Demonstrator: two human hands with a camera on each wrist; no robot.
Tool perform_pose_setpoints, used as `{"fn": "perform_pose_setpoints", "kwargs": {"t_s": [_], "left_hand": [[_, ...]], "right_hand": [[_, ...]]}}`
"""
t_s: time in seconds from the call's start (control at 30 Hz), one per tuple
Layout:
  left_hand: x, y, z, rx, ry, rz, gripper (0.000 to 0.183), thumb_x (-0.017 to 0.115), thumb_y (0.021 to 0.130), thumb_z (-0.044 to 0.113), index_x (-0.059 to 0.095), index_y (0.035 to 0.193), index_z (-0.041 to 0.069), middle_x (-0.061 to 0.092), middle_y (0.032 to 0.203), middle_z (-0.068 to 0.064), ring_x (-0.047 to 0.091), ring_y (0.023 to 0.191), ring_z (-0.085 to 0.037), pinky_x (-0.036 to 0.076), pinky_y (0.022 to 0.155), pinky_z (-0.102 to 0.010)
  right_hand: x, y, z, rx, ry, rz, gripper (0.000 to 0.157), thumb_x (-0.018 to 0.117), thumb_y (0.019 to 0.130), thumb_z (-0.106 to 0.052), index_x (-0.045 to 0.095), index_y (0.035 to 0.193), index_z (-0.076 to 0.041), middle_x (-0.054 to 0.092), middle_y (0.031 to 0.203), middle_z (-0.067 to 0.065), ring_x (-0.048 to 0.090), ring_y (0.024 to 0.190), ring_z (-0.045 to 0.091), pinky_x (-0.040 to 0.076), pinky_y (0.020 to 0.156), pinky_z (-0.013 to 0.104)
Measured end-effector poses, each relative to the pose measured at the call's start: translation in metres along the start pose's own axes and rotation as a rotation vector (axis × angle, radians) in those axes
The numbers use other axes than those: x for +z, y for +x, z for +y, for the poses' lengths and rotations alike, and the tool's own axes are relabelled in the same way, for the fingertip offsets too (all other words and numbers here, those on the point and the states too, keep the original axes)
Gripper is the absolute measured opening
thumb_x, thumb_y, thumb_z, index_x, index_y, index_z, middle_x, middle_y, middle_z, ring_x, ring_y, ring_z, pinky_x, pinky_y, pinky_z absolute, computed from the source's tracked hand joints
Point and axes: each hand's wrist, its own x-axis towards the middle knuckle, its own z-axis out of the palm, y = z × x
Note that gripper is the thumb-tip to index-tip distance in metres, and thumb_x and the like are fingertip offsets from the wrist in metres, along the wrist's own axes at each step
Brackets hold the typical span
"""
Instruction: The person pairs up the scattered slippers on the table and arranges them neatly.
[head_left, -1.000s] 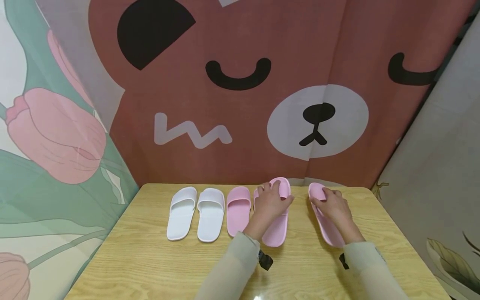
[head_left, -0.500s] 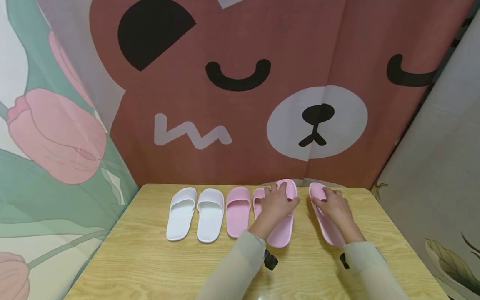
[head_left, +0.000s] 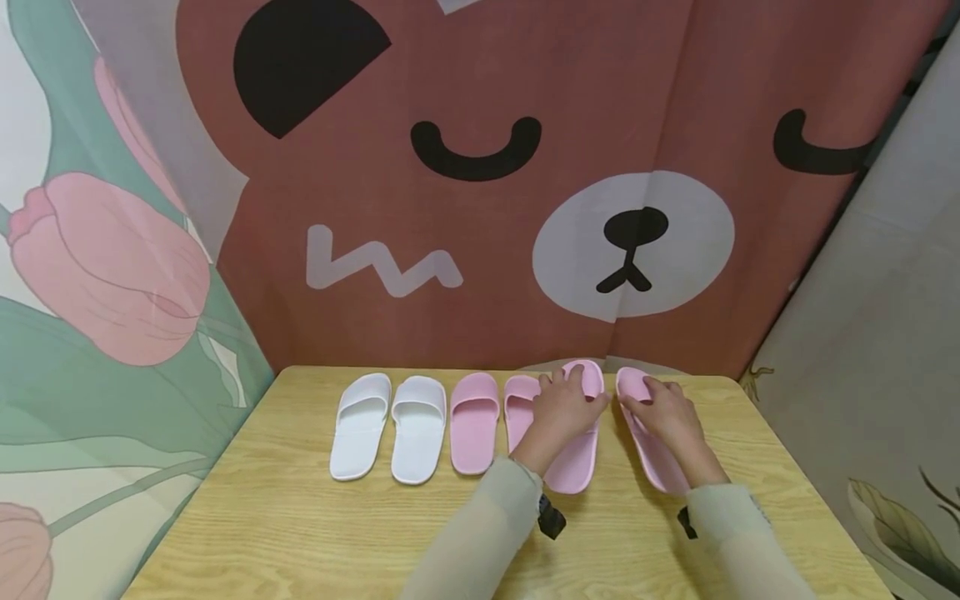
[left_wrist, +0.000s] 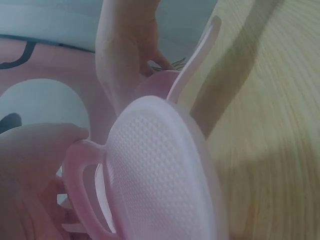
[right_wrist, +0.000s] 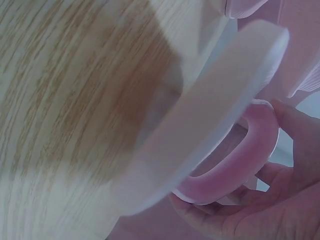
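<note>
My left hand [head_left: 558, 410] grips the strap of a pink slipper [head_left: 574, 465] over the right half of the table. In the left wrist view, this slipper's dimpled sole bed [left_wrist: 155, 170] stands steeply tilted, its strap between my thumb and fingers. A second pink slipper [head_left: 660, 458] is just to the right, its strap held by my right hand [head_left: 670, 417]. The right wrist view has that slipper's edge [right_wrist: 200, 125] tilted above the wood, with the thumb and fingers around its strap. A narrow gap separates the two held slippers.
Left of my hands, a row on the wooden table [head_left: 300, 533] has a partly covered pink slipper [head_left: 519, 404], another pink slipper [head_left: 474, 429] and two white slippers [head_left: 418, 442]. A bear-print curtain [head_left: 480, 325] hangs behind the table's far edge.
My left hand has carried its pink slipper to the right, closer to the other held one. More of the pink slipper behind it shows. The right hand has stayed almost still.
</note>
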Motion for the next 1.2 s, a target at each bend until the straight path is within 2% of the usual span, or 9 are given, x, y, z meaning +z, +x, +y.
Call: {"fn": "perform_pose_setpoints", "kwargs": {"t_s": [0.53,0.9,1.2], "left_hand": [[0.024,0.01,0.003,-0.042,-0.006,-0.022,0.072,0.053,0.093,0.068,0.048,0.15,0.023,0.054,0.137,-0.009,0.049,0.123,-0.029,0.051,0.085,-0.045],[0.036,0.015,0.007,-0.026,0.083,-0.042,0.075,0.042,0.098,0.069,0.041,0.154,0.019,0.053,0.139,-0.011,0.049,0.126,-0.03,0.052,0.09,-0.043],[0.043,0.015,0.012,-0.024,0.111,-0.069,0.073,0.035,0.101,0.067,0.04,0.154,0.017,0.054,0.139,-0.011,0.048,0.127,-0.031,0.05,0.093,-0.044]], "right_hand": [[0.002,0.003,0.006,0.013,-0.006,-0.01,0.083,0.056,0.098,-0.054,0.034,0.152,0.006,0.036,0.141,0.041,0.043,0.122,0.062,0.04,0.099,0.067],[0.004,0.006,0.013,0.008,-0.008,-0.008,0.083,0.057,0.098,-0.054,0.036,0.15,0.007,0.037,0.138,0.042,0.045,0.12,0.063,0.041,0.098,0.067],[0.009,0.01,0.017,0.023,0.007,-0.032,0.084,0.056,0.097,-0.055,0.036,0.151,0.006,0.036,0.14,0.042,0.044,0.122,0.063,0.04,0.1,0.069]]}}
